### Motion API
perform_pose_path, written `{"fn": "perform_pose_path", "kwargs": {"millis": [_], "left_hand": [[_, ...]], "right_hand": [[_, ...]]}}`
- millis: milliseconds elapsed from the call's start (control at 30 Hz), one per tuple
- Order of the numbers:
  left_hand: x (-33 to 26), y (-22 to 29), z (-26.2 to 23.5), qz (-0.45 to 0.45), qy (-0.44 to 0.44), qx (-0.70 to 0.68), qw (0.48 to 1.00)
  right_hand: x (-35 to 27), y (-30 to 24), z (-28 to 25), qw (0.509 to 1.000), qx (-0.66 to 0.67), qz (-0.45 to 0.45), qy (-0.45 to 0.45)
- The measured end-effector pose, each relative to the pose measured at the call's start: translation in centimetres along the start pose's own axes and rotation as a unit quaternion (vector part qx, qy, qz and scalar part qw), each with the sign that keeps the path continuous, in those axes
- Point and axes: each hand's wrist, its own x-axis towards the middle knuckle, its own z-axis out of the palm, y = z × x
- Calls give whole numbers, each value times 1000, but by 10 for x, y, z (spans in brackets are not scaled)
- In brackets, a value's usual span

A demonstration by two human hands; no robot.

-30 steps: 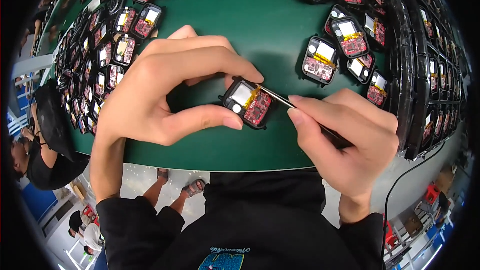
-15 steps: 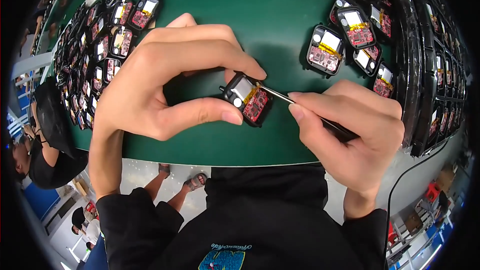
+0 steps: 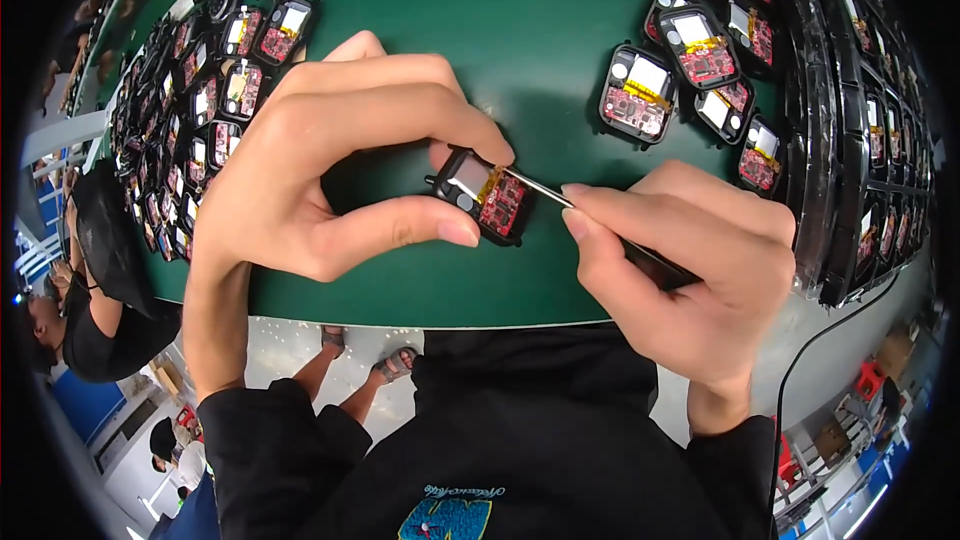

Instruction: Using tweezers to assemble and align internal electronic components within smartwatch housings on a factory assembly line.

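My left hand (image 3: 320, 180) pinches the small black square casing with its red circuit board and silver cell exposed (image 3: 483, 195) between thumb and forefinger, flat on the green mat (image 3: 500, 50) just ahead of my chest, while my right hand (image 3: 690, 260) is closed round a thin metal-tipped dark tool (image 3: 590, 225) whose point rests on the board's right edge. My worry is the tip: with too much push it could skid across the red board and scratch a part or nick the yellow tape, and since my left grip catches only the corners, the casing might twist or slide out from under it. Several loose open casings (image 3: 680, 70) lie near beyond my right knuckles, black trays of more units (image 3: 870, 130) crowd the right side, and rows of the same units (image 3: 200, 90) line the left, so a wide sweep of either elbow would knock them
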Motion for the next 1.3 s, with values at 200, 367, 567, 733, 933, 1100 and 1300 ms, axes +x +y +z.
{"fn": "perform_pose_path", "kwargs": {"millis": [200, 367, 567, 733, 933, 1100, 1300], "left_hand": [[3, 5, 0, -17, 21, 8, 1000], [6, 13, 1, -12, 33, 40, 999], [9, 11, 0, -17, 46, 46, 998], [48, 0, -24, -81, 133, -32, 987], [126, -18, -25, 32, 134, 60, 989], [135, -22, -12, 84, 162, 62, 981], [87, -63, -77, -65, 191, 249, 947]], "right_hand": [[1, -6, -12, 999, 17, 44, 24], [-2, -3, -8, 996, 51, 15, 72], [-6, -5, -15, 993, 92, 29, 70], [-8, -3, -13, 989, 114, 16, 91], [-8, -4, -14, 988, 127, 19, 88], [-10, -6, -12, 987, 130, 29, 94], [-13, -1, -14, 985, 127, 27, 109]]}}
